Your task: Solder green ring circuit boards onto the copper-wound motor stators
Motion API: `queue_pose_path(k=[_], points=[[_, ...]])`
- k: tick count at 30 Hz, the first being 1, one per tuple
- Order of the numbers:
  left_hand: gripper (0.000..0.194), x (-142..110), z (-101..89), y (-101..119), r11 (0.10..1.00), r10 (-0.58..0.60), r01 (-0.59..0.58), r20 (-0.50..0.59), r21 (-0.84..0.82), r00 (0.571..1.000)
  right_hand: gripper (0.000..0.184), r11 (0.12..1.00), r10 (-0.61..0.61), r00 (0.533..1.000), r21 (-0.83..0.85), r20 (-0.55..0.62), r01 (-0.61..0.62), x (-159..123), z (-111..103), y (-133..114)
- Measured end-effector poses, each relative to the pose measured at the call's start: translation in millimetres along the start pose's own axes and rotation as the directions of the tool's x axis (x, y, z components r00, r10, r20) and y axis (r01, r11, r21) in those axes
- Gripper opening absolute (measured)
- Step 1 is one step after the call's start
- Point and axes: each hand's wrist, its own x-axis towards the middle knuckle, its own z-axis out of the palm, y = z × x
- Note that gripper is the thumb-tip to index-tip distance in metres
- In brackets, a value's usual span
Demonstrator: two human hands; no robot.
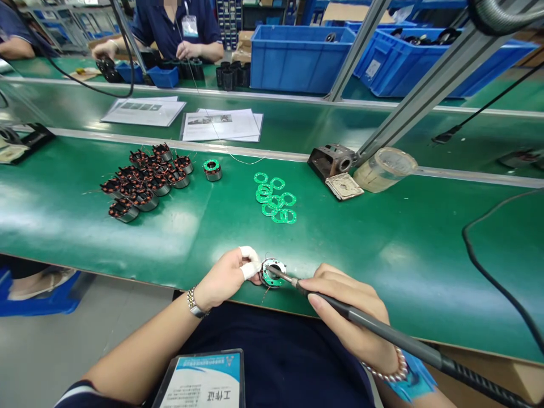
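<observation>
Benchtop (361,226), soldering iron (376,324) diagonally forward-left

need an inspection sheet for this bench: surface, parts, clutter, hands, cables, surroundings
Surface: green bench top, glossy, with bright reflections.
Job's things: ring-topped core at the near edge; soldering iron with its tip over it, contact unclear; loose green rings ahead; wound cores grouped at left, one capped core apart.
Clutter: metal stand, pale square pad and translucent tub near the rail; paper sheets beyond it.
Left hand: holding the ring-topped core; white coverings on fingertips.
Right hand: gripping the soldering iron.
Cables: black cable curving at right; plug-ended cord beyond the rail.
Surroundings: co-worker opposite; blue bins beyond the rail.
</observation>
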Motion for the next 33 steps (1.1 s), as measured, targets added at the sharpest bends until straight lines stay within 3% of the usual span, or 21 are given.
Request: queue_pose_path(k=[16,19,21,24,26,27,29,31,33], points=[[0.016,1,0.4,0,1.000,0.009,-0.009,0.000,-0.003,1.000,0.024,0.997,-0.057,0.997,-0.049,-0.042,0.055,1,-1,14],[0.016,1,2.3,2,1.000,0.016,-0.015,0.006,-0.002,1.000,0.019,0.988,-0.106,0.986,-0.102,0.128,0.119,13,3,21],[0.017,1,2.5,2,1.000,0.024,-0.024,0.012,0.009,1.000,0.024,0.981,-0.129,0.951,-0.106,0.280,0.164,22,5,26],[0.017,-1,-2.9,1,0.991,0.069,-0.069,0.007,0.116,0.998,0.031,0.973,-0.126,0.913,-0.131,0.389,0.190,29,7,31],[0.013,-5,-10.6,-2,0.931,0.210,-0.195,-0.013,0.309,0.978,0.031,0.966,-0.112,0.909,-0.170,0.402,0.194,29,8,33],[0.012,-8,-15.0,-5,0.856,0.315,-0.289,0.012,0.428,0.949,0.031,0.964,-0.105,0.909,-0.185,0.403,0.193,28,9,34],[0.012,-13,-22.5,-9,0.628,0.489,-0.482,0.173,0.611,0.855,0.033,0.961,-0.095,0.918,-0.205,0.385,0.186,26,9,35],[0.016,-16,-25.8,-14,0.438,0.537,-0.606,0.347,0.665,0.769,0.034,0.962,-0.090,0.932,-0.212,0.352,0.173,24,11,35],[0.016,-16,-24.4,-16,0.397,0.544,-0.643,0.396,0.655,0.740,0.033,0.962,-0.092,0.944,-0.215,0.318,0.166,21,13,34]])
